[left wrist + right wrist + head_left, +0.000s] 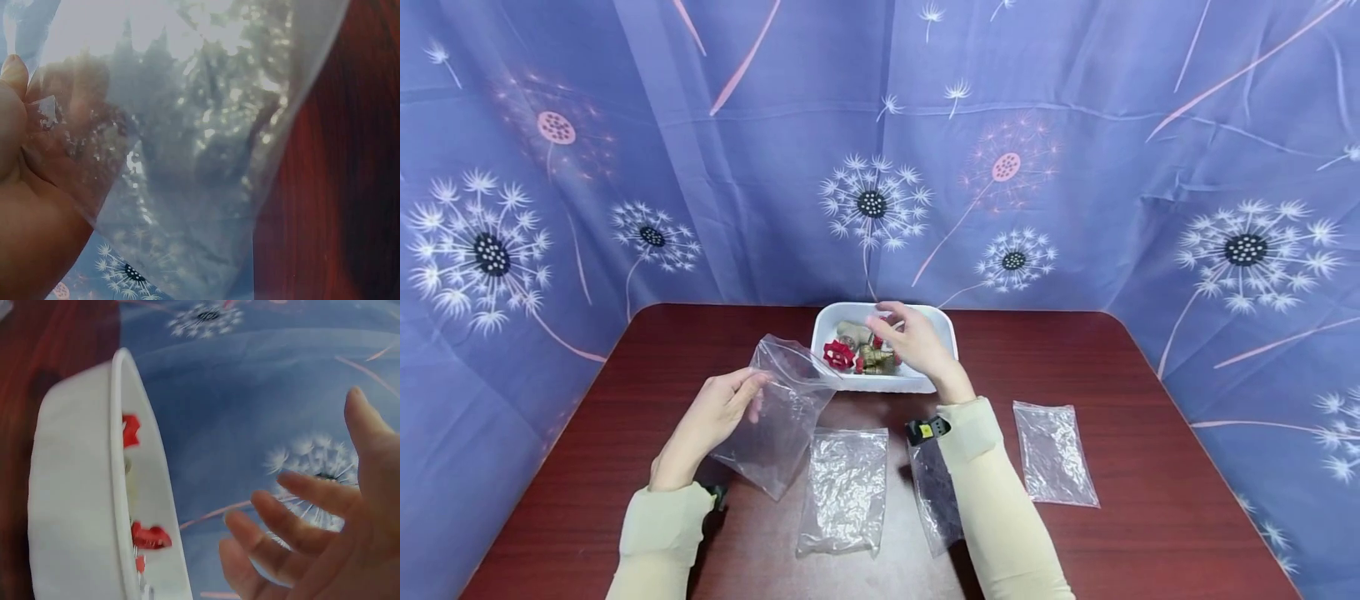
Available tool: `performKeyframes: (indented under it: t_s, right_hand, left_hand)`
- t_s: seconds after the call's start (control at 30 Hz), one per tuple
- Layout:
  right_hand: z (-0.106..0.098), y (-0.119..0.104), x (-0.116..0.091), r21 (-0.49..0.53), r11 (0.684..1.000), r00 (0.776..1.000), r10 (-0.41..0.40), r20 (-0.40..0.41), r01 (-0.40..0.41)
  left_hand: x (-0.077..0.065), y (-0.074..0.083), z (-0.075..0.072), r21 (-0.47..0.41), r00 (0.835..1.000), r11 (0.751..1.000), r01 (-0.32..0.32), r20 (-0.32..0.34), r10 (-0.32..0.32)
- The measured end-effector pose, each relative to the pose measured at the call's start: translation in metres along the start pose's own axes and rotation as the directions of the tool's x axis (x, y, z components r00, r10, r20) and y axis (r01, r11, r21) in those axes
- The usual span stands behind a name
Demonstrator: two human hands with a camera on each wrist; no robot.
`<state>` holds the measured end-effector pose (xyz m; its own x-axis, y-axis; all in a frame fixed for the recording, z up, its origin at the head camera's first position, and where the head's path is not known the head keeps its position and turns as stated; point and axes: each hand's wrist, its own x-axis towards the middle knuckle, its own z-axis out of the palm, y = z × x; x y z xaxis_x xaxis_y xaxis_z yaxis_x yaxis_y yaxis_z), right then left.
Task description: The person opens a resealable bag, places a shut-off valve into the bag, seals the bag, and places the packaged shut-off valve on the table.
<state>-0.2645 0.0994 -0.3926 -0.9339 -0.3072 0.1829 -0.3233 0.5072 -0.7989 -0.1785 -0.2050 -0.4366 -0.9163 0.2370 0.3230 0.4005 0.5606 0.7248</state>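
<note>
My left hand (718,412) pinches the upper edge of a clear plastic bag (786,425), which hangs above the table left of the white bin. In the left wrist view the bag (200,150) fills most of the picture, with thumb and fingers at its edge. Over the white bin (880,383) is my right hand (917,342), fingers loosely bent and apart, holding nothing. Inside lie several brass valves (874,362) with red handles, one a round red handwheel (838,355). From the right wrist view, the bin's wall (78,481) hides most of its contents.
A flat clear bag (844,492) lies on the dark red table (760,567) in front of the bin. Another bag (934,492) is partly under my right forearm, and a third bag (1056,454) lies farther right. A blue dandelion-print curtain (775,208) surrounds the table.
</note>
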Motion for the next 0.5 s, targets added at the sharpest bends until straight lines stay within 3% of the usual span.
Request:
performKeyframes:
  t_s: [0.23,0.5]
  right_hand:
    - [-0.014,0.019,0.014,-0.118,0.975,0.978,0.179,-0.103,-0.191]
    - [-0.013,0.037,0.025,-0.156,0.941,0.954,0.289,-0.084,-0.299]
  left_hand:
    - [-0.001,-0.002,-0.001,-0.010,1.000,1.000,0.012,-0.006,-0.012]
    - [-0.003,-0.004,-0.004,-0.008,1.000,1.000,0.027,-0.016,-0.027]
